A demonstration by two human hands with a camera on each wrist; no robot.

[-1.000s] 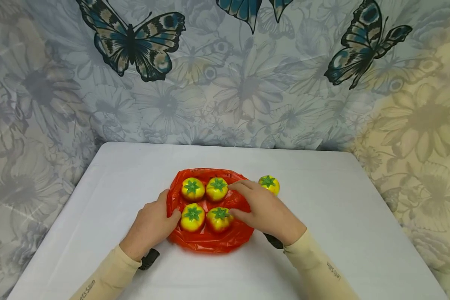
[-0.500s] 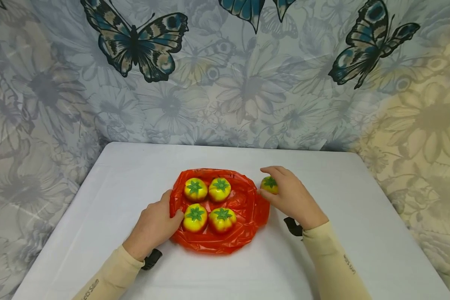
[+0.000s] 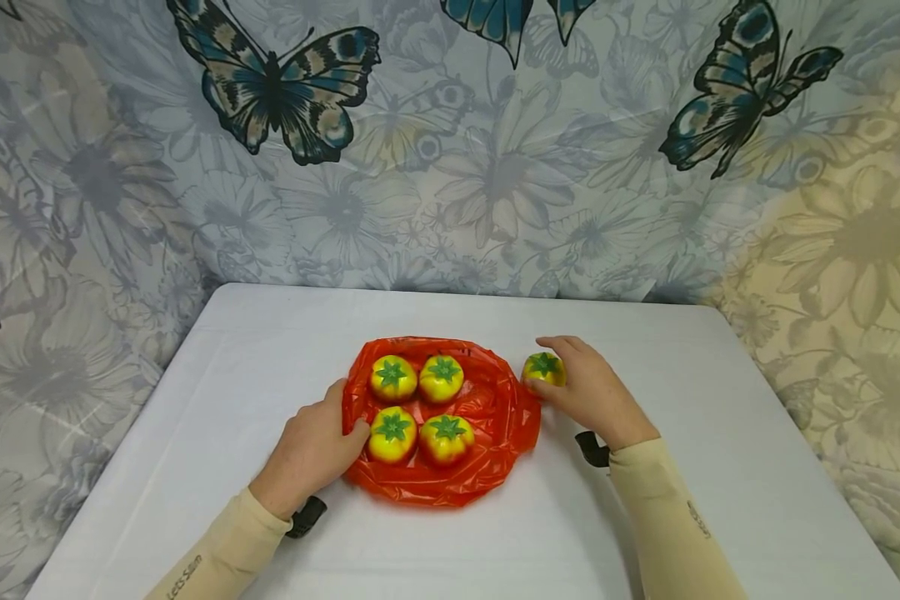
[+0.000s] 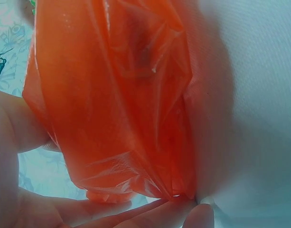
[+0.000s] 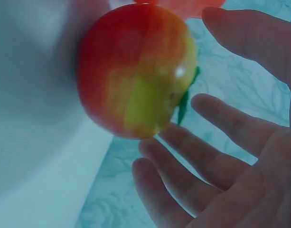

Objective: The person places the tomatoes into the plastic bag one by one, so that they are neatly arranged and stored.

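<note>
A red plastic bag, rolled open, lies on the table with several yellow-and-red tomatoes in it, such as the front-left tomato. My left hand holds the bag's left rim, thumb on the inner side and fingers outside. In the left wrist view, the bag's orange-red wall stands between thumb and fingers. Just off the bag's right rim sits a loose tomato with a green leafy top. Around it reaches my right hand. The right wrist view shows that hand's fingers spread near the tomato, not closed round it.
A white-covered table extends on all sides of the bag. Behind it rises a wall covering printed with flowers and butterflies. Black wrist straps hang under both sleeves.
My right hand has left the bag's right side and moved right to the loose tomato. That side of the bag now shows fully. My left hand keeps its hold on the rim.
</note>
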